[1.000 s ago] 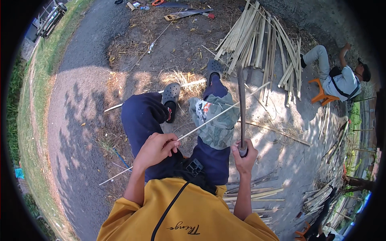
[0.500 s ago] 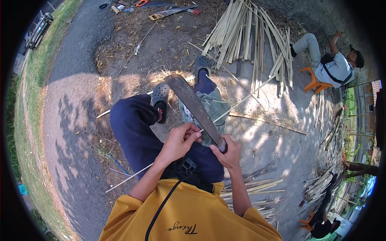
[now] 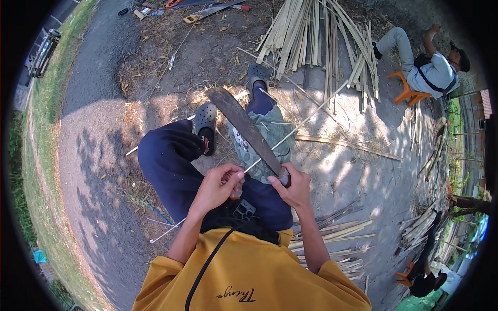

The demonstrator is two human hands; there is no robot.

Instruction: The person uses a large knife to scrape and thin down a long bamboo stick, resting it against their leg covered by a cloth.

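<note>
A long, thin pale strip of bamboo (image 3: 282, 140) runs slantwise across my lap, from the upper right down to the lower left. My left hand (image 3: 217, 188) is closed round it, thumb and fingers pinching it by the blade. With my right hand (image 3: 291, 187) I grip the handle of a machete (image 3: 243, 123), a broad dark blade pointing up and left. The blade lies across the strip just beyond my left fingers; whether the edge bites into it I cannot tell. Under the blade, a grey-green printed cloth (image 3: 280, 127) covers my right leg.
A large heap of bamboo strips (image 3: 301, 36) lies ahead, with more strips (image 3: 337, 238) beside me on the right. A handsaw (image 3: 212, 11) rests on the ground at the far left. Two people sit on orange stools (image 3: 409, 89) at the right.
My left hand has drawn down and left a little, and the strip has shifted with it. The machete has tilted slightly further left, still in my right hand.
</note>
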